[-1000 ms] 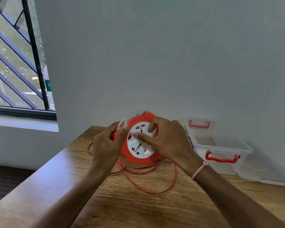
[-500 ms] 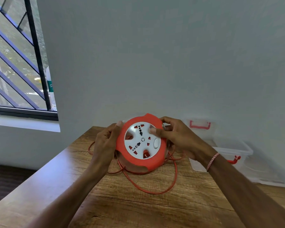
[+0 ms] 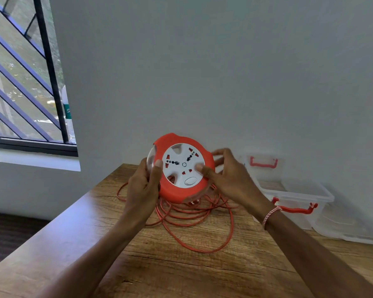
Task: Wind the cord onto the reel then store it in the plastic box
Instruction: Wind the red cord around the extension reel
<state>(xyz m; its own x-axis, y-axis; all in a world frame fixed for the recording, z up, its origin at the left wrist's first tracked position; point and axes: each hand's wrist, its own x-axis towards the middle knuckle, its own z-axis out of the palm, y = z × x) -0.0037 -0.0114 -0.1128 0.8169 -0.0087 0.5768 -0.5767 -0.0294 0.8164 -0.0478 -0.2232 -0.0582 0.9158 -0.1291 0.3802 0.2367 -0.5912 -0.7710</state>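
Observation:
A round orange cord reel point(image 3: 177, 191) with a white socket face is held tilted above the wooden table point(image 3: 181, 272). My left hand point(image 3: 143, 186) grips its left edge, thumb on the rim. My right hand point(image 3: 226, 177) touches the right side, thumb pressing on the white face and fingers spread behind the rim. Loose loops of orange cord point(image 3: 202, 218) hang from the reel and lie on the table below it. The clear plastic box point(image 3: 299, 196) with red handles stands open to the right, against the wall.
The box's clear lid point(image 3: 349, 231) lies on the table right of the box. A grey wall runs close behind. A barred window point(image 3: 24, 82) is at the left. The table's left edge drops to a dark floor point(image 3: 9, 235).
The reel has been lifted slightly and its white face has turned. My right hand has shifted on the rim, and more cord loops now show under the reel.

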